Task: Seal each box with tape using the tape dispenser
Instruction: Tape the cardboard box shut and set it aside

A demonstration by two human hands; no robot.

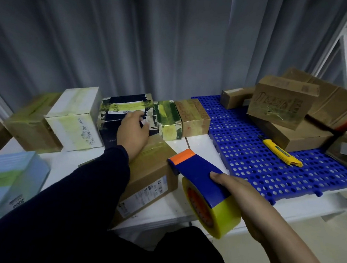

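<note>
Closest in, the right hand [243,198] has a firm hold on the tape dispenser [196,173], fingers curled round its blue body, thumb on top. The dispenser hangs in the air just off the front edge of the white table [175,211]. Its orange cutter end points away from the person, and the yellow tape roll [216,215] sits low, under the wrist.

Just left of it, a brown labelled box [151,178] lies flat on the table, a printed sticker on its near side. The left forearm, in a dark sleeve, crosses over that box. At the far left edge sits a pale blue box [9,180], blurred.

Further on, the left hand [133,132] is stretched forward, fingers loosely spread and resting on the top of a dark box [126,116] striped with yellowish tape. It grips nothing that I can make out.

That dark box stands in a row along the back of the table: a brown box [30,124] furthest left, a white box [76,117] beside it, then the dark one, a green-streaked box [168,118] touching its right side, and a small brown box [193,117] after that.

Over on the right, a blue perforated mat [248,154] covers the surface. A yellow utility knife [279,152] lies on it, and behind the knife brown cartons [278,103] are heaped at tilted angles.

Behind everything hangs a grey curtain [133,37]
</note>
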